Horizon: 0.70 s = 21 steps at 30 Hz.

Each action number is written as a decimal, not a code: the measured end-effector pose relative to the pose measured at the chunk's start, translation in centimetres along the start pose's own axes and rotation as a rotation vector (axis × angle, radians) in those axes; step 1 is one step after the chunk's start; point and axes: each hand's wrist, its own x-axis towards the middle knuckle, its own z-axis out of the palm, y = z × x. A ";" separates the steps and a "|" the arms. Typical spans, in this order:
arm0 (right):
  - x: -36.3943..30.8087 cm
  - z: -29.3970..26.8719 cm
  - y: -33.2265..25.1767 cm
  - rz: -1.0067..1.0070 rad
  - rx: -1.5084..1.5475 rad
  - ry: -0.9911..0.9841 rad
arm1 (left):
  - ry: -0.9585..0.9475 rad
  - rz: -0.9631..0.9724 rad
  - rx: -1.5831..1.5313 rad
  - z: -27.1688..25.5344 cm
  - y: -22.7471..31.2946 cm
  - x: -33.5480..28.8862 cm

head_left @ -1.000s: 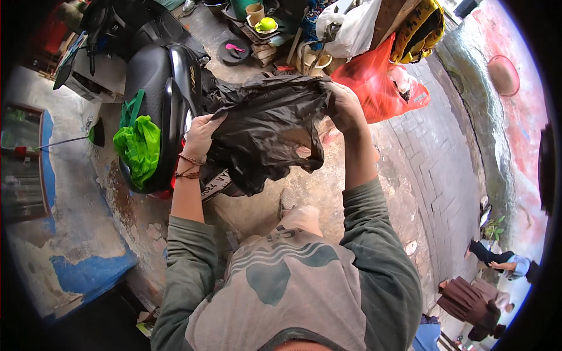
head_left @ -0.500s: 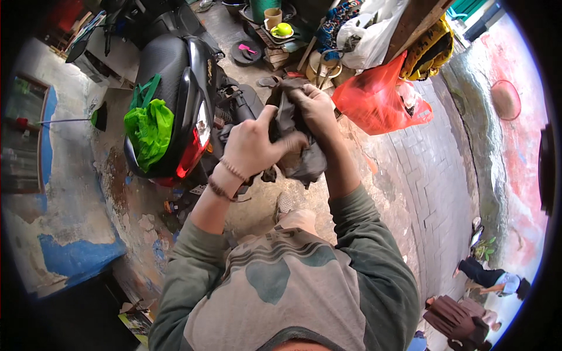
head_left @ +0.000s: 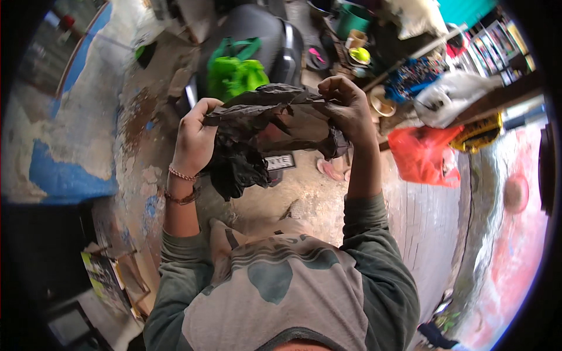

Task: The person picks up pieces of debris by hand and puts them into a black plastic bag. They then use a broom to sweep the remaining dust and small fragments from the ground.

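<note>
**A:** What is the setting?
**B:** A worn concrete floor (head_left: 304, 202) below the hands; a peeling white-and-blue wall (head_left: 96, 126) to the left of them. Beyond the left hand (head_left: 196, 137) is a motor scooter's black seat (head_left: 249, 35), with a bright green bag (head_left: 234, 76) lying on it.

**A:** And the hands themselves?
**B:** They are set well apart. The left pinches one end of a thin black plastic bag (head_left: 237, 167) between thumb and fingers; the right hand (head_left: 348, 111) grips the opposite end. The bag is thus suspended between them, above the floor, its loose folds hanging nearer the left hand.

**A:** What has changed?
**B:** Half a second ago the hands were close together over a bunched bag; now they have parted and it is spread out, so its upper edge and a gap can be seen. Whether the gap is the mouth or a tear cannot be told.

**A:** And to the right?
**B:** Beyond the right hand hang a red plastic bag (head_left: 418, 158) and, farther off, a white plastic bag (head_left: 448, 99).
</note>
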 end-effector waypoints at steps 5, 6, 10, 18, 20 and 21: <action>3.7 13.8 -1.7 -0.078 0.125 -0.167 | 0.149 0.050 0.055 -11.7 -3.6 -4.2; 4.2 16.9 -1.9 -0.146 0.054 -0.173 | 0.141 0.016 0.130 -14.2 -4.0 -5.1; 6.0 29.6 -4.1 -0.265 -0.026 -0.181 | 0.205 -0.041 0.208 -21.9 -6.6 -7.7; 9.4 44.8 -6.6 -0.596 -0.465 -0.293 | 0.420 -0.040 -0.148 -35.3 -10.3 -8.7; 10.7 46.5 -4.8 -0.615 -0.567 -0.431 | 0.351 0.259 0.321 -37.3 -12.6 -8.1; 11.5 46.6 -2.7 -0.587 -0.585 -0.479 | 0.295 -0.092 0.054 -36.6 -11.9 -7.7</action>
